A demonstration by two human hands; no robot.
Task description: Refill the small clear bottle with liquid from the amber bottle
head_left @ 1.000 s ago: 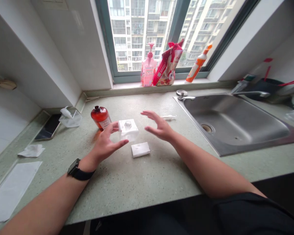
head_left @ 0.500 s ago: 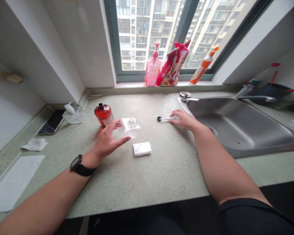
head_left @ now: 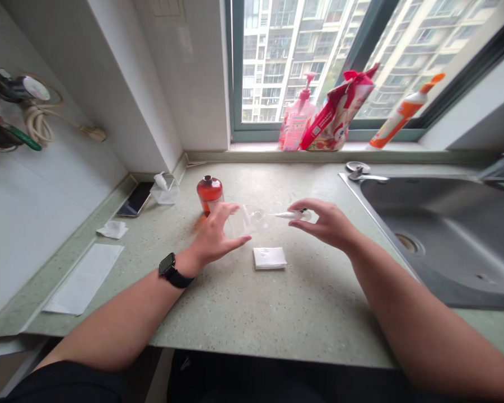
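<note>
Item one, as I log it from my remote station: clear square bottle [head_left: 247, 221], tilted in the part-curled left hand [head_left: 215, 238], which appears to grip its side, seemingly to turn the neck toward the white dropper [head_left: 293, 214]. The right hand [head_left: 325, 223] pinches that dropper just right of the bottle. Behind the bottle, an amber bottle [head_left: 209, 194]; in front, a folded white tissue [head_left: 269, 258].

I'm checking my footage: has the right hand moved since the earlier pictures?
Yes. The right hand has moved left, away from the steel sink, toward the clear container.
</note>
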